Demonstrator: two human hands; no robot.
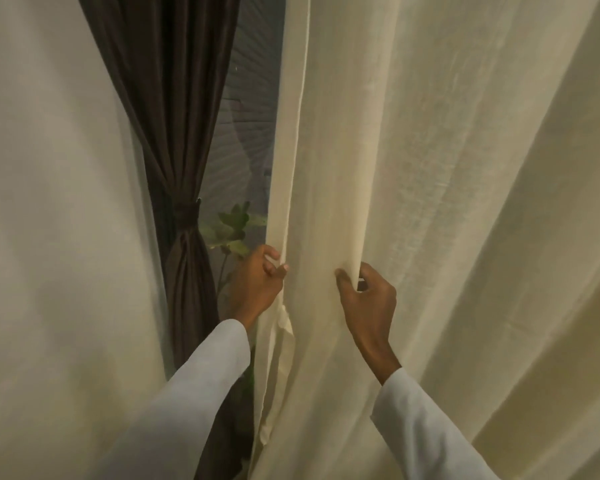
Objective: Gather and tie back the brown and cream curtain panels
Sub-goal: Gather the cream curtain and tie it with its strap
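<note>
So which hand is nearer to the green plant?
Left. The left hand grips the cream curtain's hemmed edge just below the green plant; the right hand pinches a fold farther right.

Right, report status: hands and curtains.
Left hand and right hand both grip cream curtain, untied. Brown curtain already tied back. Plant behind the gap.

Dim, warm yellowish indoor light falls softly on the cream curtain (pixel 430 168), with gentle shadows in its folds. The brown curtain (pixel 174 98) is nearly black. Edges bow from wide-angle distortion, and the plant (pixel 232 226) looks slightly blurred, perhaps behind glass.
</note>
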